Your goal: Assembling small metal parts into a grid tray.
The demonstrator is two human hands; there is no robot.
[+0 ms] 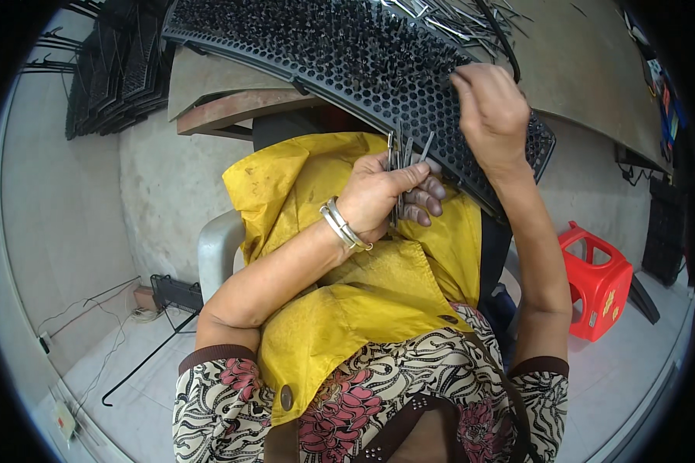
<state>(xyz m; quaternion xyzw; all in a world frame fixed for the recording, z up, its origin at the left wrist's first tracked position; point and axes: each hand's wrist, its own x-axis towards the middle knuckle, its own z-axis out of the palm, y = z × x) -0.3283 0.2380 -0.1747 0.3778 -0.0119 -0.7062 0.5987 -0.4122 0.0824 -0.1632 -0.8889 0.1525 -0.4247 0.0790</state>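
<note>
My left hand is closed round a small bunch of thin grey metal rods, held over the yellow apron on my lap. The rods stick up past my thumb. A long black tray full of round holes slants across in front of me, its near edge just beyond that hand. Small dark upright pieces crowd its far and left part; holes show along the near and right side. Above the tray's right part, my right hand has thumb and fingers pinched together; what they hold is hidden.
Loose metal strips lie heaped on the brown table behind the tray. Stacked black trays stand at the far left. A red plastic stool is at the right, and a grey chair arm is at my left.
</note>
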